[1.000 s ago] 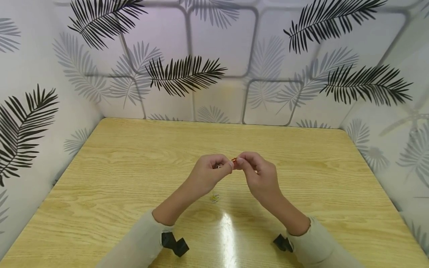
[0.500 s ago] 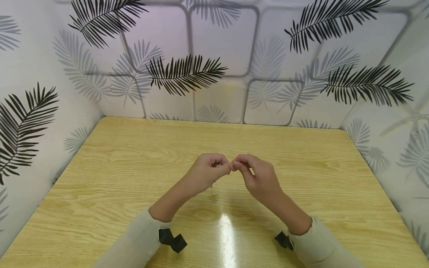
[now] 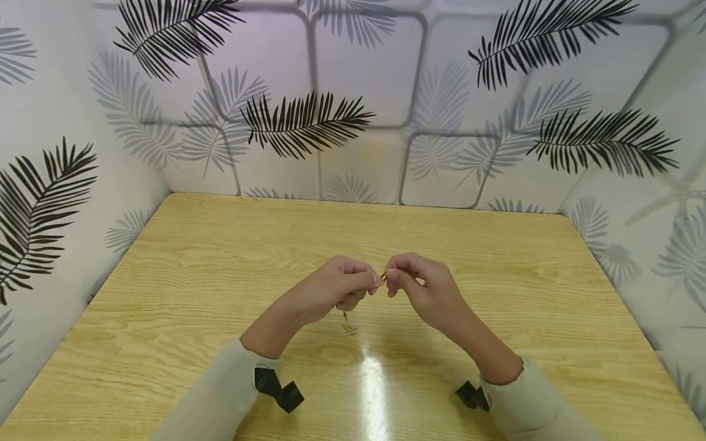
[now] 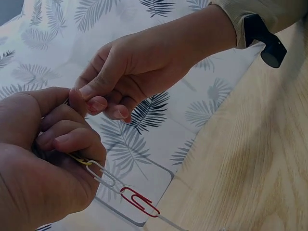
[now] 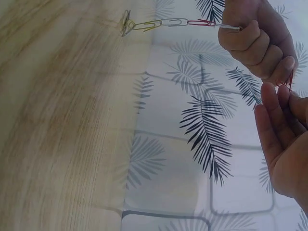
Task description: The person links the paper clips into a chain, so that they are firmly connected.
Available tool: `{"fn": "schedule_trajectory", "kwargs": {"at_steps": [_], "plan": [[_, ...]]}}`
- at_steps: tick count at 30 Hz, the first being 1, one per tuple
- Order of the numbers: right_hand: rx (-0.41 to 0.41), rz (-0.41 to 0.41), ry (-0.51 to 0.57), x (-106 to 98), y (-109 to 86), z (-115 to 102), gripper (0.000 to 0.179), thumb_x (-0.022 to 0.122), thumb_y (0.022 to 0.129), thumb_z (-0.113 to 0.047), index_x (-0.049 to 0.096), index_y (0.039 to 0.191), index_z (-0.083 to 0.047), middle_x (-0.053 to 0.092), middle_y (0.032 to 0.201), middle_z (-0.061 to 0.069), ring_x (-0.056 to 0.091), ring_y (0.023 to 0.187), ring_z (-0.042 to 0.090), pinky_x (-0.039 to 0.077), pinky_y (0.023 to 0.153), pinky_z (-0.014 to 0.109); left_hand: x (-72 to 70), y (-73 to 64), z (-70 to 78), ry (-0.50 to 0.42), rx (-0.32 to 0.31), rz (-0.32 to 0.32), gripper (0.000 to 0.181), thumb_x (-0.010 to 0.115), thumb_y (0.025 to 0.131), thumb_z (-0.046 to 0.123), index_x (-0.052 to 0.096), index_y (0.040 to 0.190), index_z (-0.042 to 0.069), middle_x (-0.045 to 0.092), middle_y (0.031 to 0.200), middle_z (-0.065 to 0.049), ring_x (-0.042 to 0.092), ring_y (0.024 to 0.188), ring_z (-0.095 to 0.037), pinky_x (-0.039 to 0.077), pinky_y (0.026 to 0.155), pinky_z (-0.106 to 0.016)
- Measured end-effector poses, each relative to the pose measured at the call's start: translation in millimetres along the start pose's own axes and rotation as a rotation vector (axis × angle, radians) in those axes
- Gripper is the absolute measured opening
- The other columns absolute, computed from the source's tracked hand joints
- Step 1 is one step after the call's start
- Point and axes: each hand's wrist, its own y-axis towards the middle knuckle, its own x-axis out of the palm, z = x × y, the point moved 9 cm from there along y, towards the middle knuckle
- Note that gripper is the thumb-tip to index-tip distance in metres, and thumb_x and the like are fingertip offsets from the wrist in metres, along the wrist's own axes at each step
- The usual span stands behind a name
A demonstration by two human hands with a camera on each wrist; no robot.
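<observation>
Close together above the table, my two hands meet fingertip to fingertip. The left hand [image 3: 331, 291] curls round a chain of linked paper clips, its thumb and forefinger at a small red paper clip [image 3: 383, 278]. From the other side the right hand [image 3: 430, 291] pinches that red clip. Below the left fist hangs the rest of the chain: a white clip [image 4: 102, 174] and another red clip [image 4: 139, 202] show in the left wrist view, a yellow-and-white clip [image 5: 146, 25] in the right wrist view. The fingers hide part of the red clip between the hands.
The wood-grain table [image 3: 220, 245] lies under both hands, with a patterned leaf-print wall [image 3: 358, 159] behind it and at the sides. The lower end of the chain [image 3: 350, 329] hangs close over the tabletop. Black mounts [image 3: 278, 389] sit at both sleeve cuffs.
The left hand has turned, its lower fingers now showing beneath. The right hand has drawn slightly away, baring the red clip between the fingertips. The hanging chain has shifted a little left.
</observation>
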Motion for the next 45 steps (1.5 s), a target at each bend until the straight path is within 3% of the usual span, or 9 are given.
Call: {"fn": "schedule_trajectory", "kwargs": {"at_steps": [6, 11, 14, 17, 25, 30, 34, 39, 45], "plan": [[0.03, 0.003, 0.02, -4, -0.2, 0, 0.007, 0.061, 0.098, -0.002, 0.066, 0.096, -0.006, 0.066, 0.076, 0.001, 0.066, 0.071, 0.012, 0.043, 0.056, 0.024, 3.2, 3.2, -2.5, -0.066, -0.029, -0.042, 0.024, 0.054, 0.1, 0.015, 0.058, 0.078, 0.006, 0.026, 0.057, 0.005, 0.019, 0.049, -0.011, 0.021, 0.049, -0.024], [0.174, -0.022, 0.155, -6, -2.4, 10, 0.008, 0.06, 0.101, -0.009, 0.065, 0.098, -0.004, 0.068, 0.08, 0.007, 0.07, 0.075, 0.018, 0.054, 0.072, 0.023, 3.7, 5.1, -0.8, -0.046, -0.027, -0.052, 0.024, 0.055, 0.1, 0.016, 0.058, 0.078, 0.006, 0.028, 0.057, 0.005, 0.02, 0.049, -0.011, 0.022, 0.049, -0.024], [0.249, -0.041, 0.26, -6, -3.2, 15, 0.013, 0.059, 0.102, -0.011, 0.063, 0.1, 0.001, 0.068, 0.084, 0.011, 0.073, 0.078, 0.02, 0.058, 0.086, 0.03, 5.2, 6.0, 1.8, -0.031, -0.01, -0.067, 0.024, 0.054, 0.1, 0.015, 0.059, 0.079, 0.005, 0.028, 0.056, 0.005, 0.021, 0.049, -0.011, 0.023, 0.049, -0.024], [0.286, -0.017, 0.294, -12, -2.2, 18, 0.016, 0.058, 0.103, -0.012, 0.061, 0.1, 0.003, 0.067, 0.083, 0.012, 0.074, 0.078, 0.021, 0.058, 0.087, 0.033, 6.4, 7.0, 4.4, -0.012, 0.011, -0.07, 0.023, 0.052, 0.1, 0.013, 0.059, 0.08, 0.004, 0.029, 0.054, 0.005, 0.022, 0.048, -0.011, 0.024, 0.05, -0.024], [0.282, 0.023, 0.322, -23, 1.7, 19, 0.019, 0.056, 0.104, -0.012, 0.058, 0.1, 0.007, 0.064, 0.081, 0.013, 0.073, 0.076, 0.029, 0.06, 0.083, 0.034, 0.6, 9.4, 5.4, 0.031, 0.03, 0.005, 0.02, 0.054, 0.099, 0.016, 0.06, 0.085, 0.004, 0.03, 0.054, 0.004, 0.025, 0.05, -0.012, 0.028, 0.054, -0.026], [0.285, 0.024, 0.323, -23, 6.6, 18, 0.019, 0.056, 0.104, -0.013, 0.057, 0.1, 0.006, 0.061, 0.081, 0.014, 0.073, 0.074, 0.025, 0.06, 0.081, 0.036, -11.0, 4.4, 5.4, 0.071, 0.023, 0.08, 0.02, 0.052, 0.101, 0.019, 0.063, 0.09, 0.007, 0.031, 0.06, 0.003, 0.027, 0.055, -0.013, 0.032, 0.06, -0.028], [0.303, 0.022, 0.289, -28, 8.2, 18, 0.019, 0.055, 0.105, -0.014, 0.057, 0.102, 0.004, 0.061, 0.083, 0.015, 0.073, 0.074, 0.022, 0.06, 0.083, 0.035, -13.6, 2.4, 12.6, 0.107, 0.058, 0.099, 0.02, 0.053, 0.103, 0.021, 0.065, 0.096, 0.007, 0.035, 0.066, 0.002, 0.031, 0.058, -0.014, 0.035, 0.063, -0.029], [0.33, 0.016, 0.262, -31, 6.4, 16, 0.02, 0.056, 0.104, -0.017, 0.058, 0.104, 0.003, 0.06, 0.083, 0.014, 0.072, 0.075, 0.023, 0.059, 0.085, 0.034, -10.5, -0.9, 22.9, 0.204, 0.103, 0.114, 0.022, 0.057, 0.102, 0.025, 0.068, 0.105, 0.006, 0.054, 0.078, -0.002, 0.051, 0.071, -0.018, 0.046, 0.071, -0.031], [0.311, -0.023, 0.249, -24, 3.1, 6, 0.019, 0.055, 0.105, -0.016, 0.059, 0.105, 0.002, 0.059, 0.082, 0.014, 0.071, 0.073, 0.023, 0.058, 0.085, 0.031, 1.2, -1.8, 28.3, 0.247, 0.142, 0.108, 0.026, 0.061, 0.101, 0.024, 0.068, 0.12, 0.009, 0.068, 0.099, -0.008, 0.065, 0.09, -0.026, 0.054, 0.089, -0.049]]}}
